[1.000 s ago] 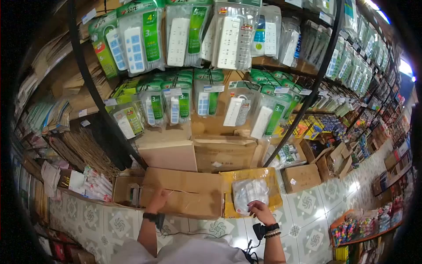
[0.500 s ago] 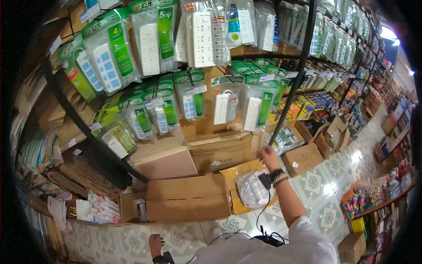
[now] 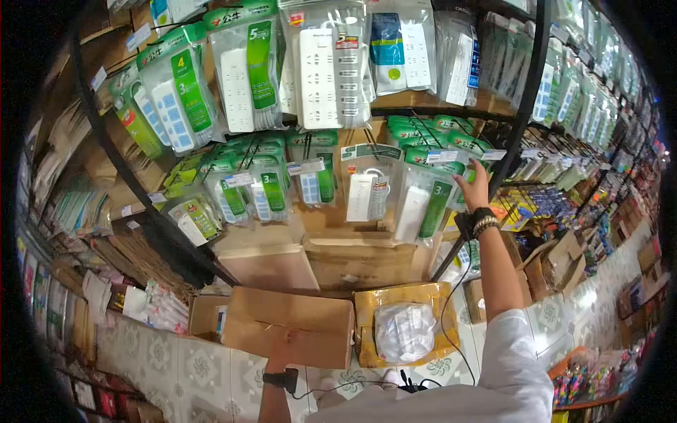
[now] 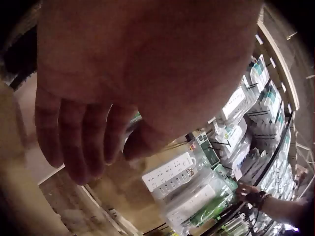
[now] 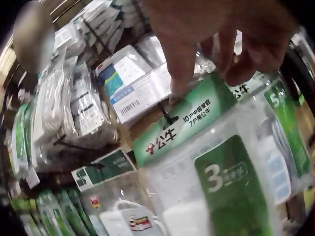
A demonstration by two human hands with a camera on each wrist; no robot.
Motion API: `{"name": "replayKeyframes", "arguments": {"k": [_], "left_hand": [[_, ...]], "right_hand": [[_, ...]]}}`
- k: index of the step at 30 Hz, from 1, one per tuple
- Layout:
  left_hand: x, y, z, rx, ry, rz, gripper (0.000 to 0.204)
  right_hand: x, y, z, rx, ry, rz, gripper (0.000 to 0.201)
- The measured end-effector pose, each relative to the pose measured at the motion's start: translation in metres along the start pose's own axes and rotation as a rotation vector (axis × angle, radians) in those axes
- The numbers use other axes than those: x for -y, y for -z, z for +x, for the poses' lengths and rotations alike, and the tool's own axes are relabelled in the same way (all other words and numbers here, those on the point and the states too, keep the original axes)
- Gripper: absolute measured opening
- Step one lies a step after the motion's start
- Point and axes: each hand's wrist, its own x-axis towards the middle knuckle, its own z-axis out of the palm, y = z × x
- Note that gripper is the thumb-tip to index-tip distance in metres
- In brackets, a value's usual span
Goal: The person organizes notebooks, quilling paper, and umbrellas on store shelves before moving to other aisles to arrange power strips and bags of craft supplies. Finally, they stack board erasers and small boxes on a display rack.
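Note:
My right hand (image 3: pixel 475 187) is raised to a hanging power strip in a clear bag (image 3: pixel 422 211) with a green header. In the right wrist view, thumb and fingers (image 5: pixel 179 64) are spread apart right at the top edge of its green header card (image 5: pixel 197 115), by the hook. A white price tag (image 5: pixel 142 93) sits just beside the thumb. Low over the brown cardboard box (image 3: pixel 240 317) is my left hand (image 3: pixel 284 345). Its fingers (image 4: pixel 71 142) look loose in the left wrist view, with nothing held.
A yellow-taped carton (image 3: pixel 367 324) carries a clear plastic bundle (image 3: pixel 405 331) on top. More bagged power strips (image 3: pixel 321 77) hang in the upper row. A black rack post (image 3: pixel 522 106) stands close to the right hand. Opened cartons (image 3: pixel 557 264) line the floor at right.
My right hand has risen from the plastic bundle on the yellow carton to the hanging power strips. My left hand dropped away from the cardboard box, then came back over it.

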Motion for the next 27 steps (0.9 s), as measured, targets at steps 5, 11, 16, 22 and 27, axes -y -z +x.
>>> {"name": "replayKeyframes", "arguments": {"k": [5,11,16,22,27], "left_hand": [[-0.020,-0.041,-0.061,0.126,-0.015,0.494,0.023],[-0.033,-0.044,-0.114,-0.135,0.419,0.219,0.014],[-0.034,-0.059,-0.123,-0.213,0.444,0.209,0.014],[-0.060,-0.092,-0.111,-0.219,0.378,0.184,0.015],[-0.056,-0.083,-0.124,-0.274,0.369,0.197,0.015]], "right_hand": [[-0.021,-0.001,0.049,0.191,0.214,0.052,0.029],[-0.032,-0.016,0.073,0.565,0.150,0.212,0.024],[-0.035,-0.025,0.078,0.569,0.213,0.263,0.021],[-0.030,-0.021,0.077,0.485,0.226,0.273,0.014],[-0.041,-0.038,0.076,0.318,0.217,0.296,0.013]]}}
